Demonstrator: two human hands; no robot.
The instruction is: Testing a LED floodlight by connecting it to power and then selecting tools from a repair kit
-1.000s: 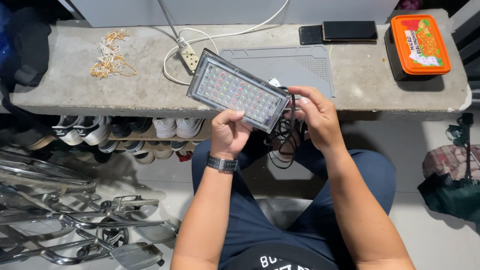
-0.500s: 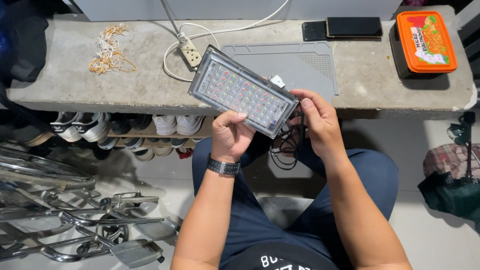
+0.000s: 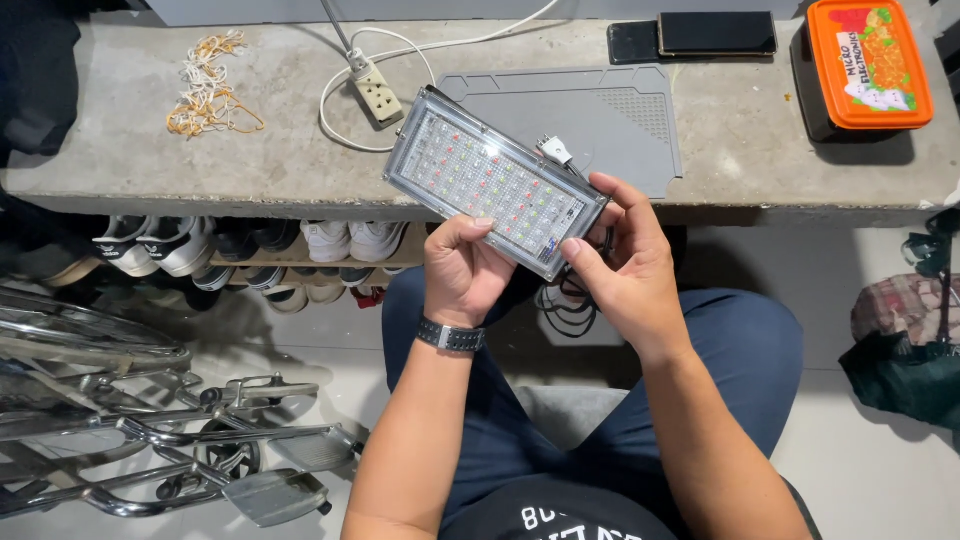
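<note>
Both hands, left (image 3: 462, 275) and right (image 3: 625, 270), pinch the lamp panel (image 3: 495, 190) face-up, long axis running upper-left to lower-right above the bench (image 3: 150, 165).

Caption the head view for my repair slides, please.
Both hands, left hand and right hand, hold a rectangular LED floodlight panel above a concrete bench.

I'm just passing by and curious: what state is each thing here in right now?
Lamp panel: unlit, tilted, held over the bench edge.
Left hand: gripping the panel's near edge.
Right hand: gripping the panel's right end.
Power strip: lying on the bench, sockets empty.
Orange box: lid on.
Phone: screen dark.
Mat: flat on the bench.
Rubber bands: loose heap.
</note>
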